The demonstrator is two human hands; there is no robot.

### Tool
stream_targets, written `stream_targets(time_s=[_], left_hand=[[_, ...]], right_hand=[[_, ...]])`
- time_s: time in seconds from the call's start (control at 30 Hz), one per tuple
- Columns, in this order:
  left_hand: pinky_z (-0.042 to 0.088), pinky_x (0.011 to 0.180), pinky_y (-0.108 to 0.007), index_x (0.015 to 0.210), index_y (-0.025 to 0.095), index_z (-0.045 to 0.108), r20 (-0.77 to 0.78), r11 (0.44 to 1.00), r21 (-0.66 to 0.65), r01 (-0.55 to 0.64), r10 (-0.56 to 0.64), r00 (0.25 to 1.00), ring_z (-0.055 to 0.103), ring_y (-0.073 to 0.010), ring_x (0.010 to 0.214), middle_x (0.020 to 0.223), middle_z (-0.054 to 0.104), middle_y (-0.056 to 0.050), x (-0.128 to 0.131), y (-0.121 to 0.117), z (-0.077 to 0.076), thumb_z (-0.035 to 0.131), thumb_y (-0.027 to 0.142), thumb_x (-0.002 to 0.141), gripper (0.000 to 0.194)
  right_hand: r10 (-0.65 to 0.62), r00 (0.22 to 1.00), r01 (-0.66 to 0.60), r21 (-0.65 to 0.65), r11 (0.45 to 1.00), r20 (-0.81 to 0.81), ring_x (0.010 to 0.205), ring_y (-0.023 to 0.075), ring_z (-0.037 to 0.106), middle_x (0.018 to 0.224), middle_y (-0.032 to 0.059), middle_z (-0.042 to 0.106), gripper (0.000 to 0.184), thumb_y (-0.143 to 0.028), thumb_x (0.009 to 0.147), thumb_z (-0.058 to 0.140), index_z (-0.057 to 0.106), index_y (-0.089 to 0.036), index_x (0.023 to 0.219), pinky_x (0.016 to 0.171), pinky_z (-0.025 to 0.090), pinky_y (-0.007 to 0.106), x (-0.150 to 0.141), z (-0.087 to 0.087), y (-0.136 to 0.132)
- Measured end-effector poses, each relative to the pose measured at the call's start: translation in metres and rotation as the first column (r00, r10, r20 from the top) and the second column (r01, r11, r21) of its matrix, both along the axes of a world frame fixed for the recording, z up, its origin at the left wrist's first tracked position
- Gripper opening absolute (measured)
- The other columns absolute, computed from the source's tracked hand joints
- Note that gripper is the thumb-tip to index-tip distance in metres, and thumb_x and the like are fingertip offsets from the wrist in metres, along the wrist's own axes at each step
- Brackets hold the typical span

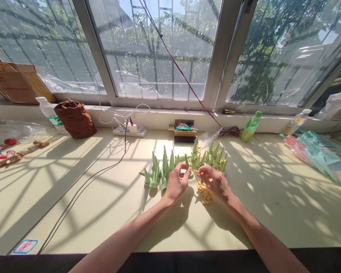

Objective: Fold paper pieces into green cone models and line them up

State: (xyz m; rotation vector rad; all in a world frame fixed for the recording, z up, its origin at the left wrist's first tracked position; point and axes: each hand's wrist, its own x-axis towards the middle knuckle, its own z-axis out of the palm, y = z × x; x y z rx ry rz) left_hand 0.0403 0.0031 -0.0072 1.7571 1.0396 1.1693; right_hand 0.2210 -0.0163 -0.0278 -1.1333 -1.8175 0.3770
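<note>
My left hand (pixel 178 182) is closed around a green cone (pixel 186 162), its thumb and fingers pinching the piece. Just to the right, my right hand (pixel 214 181) pinches a small yellow piece (pixel 197 172) near that cone. Below my right hand lies a pile of small yellow pieces (pixel 205 192), partly in its shadow. Several green cones (pixel 165 165) stand upright on the left, and one lies tilted at the edge of that group. Behind my right hand, another group of green cones (pixel 213 153) stands with yellow bits between them.
Behind the cones sits a small open cardboard box (pixel 184 132). A power strip (pixel 130 131) with cables, a brown bag (pixel 75 118) and a green bottle (pixel 251 126) line the window side. Plastic packets (pixel 326 155) lie right, wooden toys (pixel 15 155) left.
</note>
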Motion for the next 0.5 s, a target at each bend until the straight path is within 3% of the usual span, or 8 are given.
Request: stream_targets(time_s=[0.2, 0.5], left_hand=[[0.047, 0.045, -0.023, 0.1, 0.017, 0.061, 0.001, 1.0, 0.011, -0.004, 0.004, 1.0, 0.063, -0.013, 0.059, 0.102, 0.067, -0.008, 0.001, 0.0, 0.002, 0.052, 0.04, 0.093, 0.026], [0.043, 0.042, -0.021, 0.098, 0.017, 0.06, 0.018, 1.0, -0.003, 0.003, -0.003, 1.0, 0.062, -0.0117, 0.055, 0.096, 0.067, -0.007, 0.002, -0.001, 0.001, 0.051, 0.04, 0.094, 0.025]], right_hand=[[0.027, 1.0, -0.026, 0.097, 0.995, -0.01, 0.074, 0.0201, 0.067, 0.095, 0.0079, 0.069, 0.013, -0.025, 0.092, 0.057, 0.062, -0.025, 0.104, 0.065, 0.057, 0.037, -0.002, 0.003, -0.002], [0.013, 0.999, -0.018, 0.1, 0.995, 0.041, 0.064, 0.0184, 0.061, 0.084, 0.0074, 0.062, 0.014, -0.023, 0.093, 0.054, 0.066, -0.024, 0.1, 0.059, 0.053, 0.036, -0.007, 0.015, -0.008]])
